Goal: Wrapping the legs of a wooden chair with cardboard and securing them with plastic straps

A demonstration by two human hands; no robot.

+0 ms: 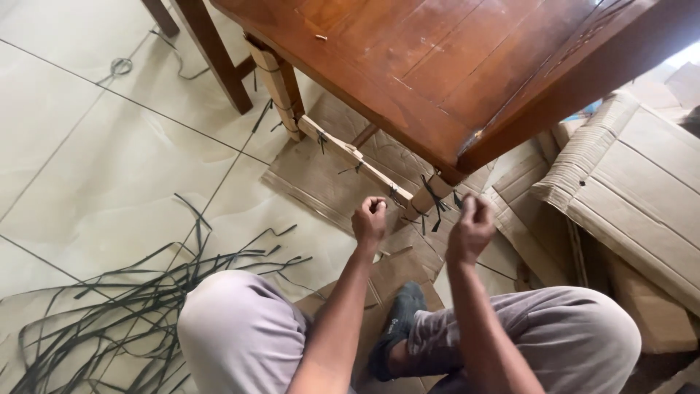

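black plastic straps (109,314) lie in a loose heap on the pale tiled floor (95,168) at the far left, too tangled to count. the person's two knees in grey trousers frame the view. the left hand (370,219) is raised on a straight forearm, its grip clenched into a fist around what looks like the end of a thin strap, though the strap there is too fine to be sure. just right of it, a black strap (435,198) is knotted around the cardboard-wrapped table leg (426,197), its ends sticking out. the right hand (472,228) is held at the same height, fingers curled shut; whether it pinches a strap end i cannot tell. above stands the brown wooden table (437,58). flattened cardboard (634,190) lies stacked to the right.
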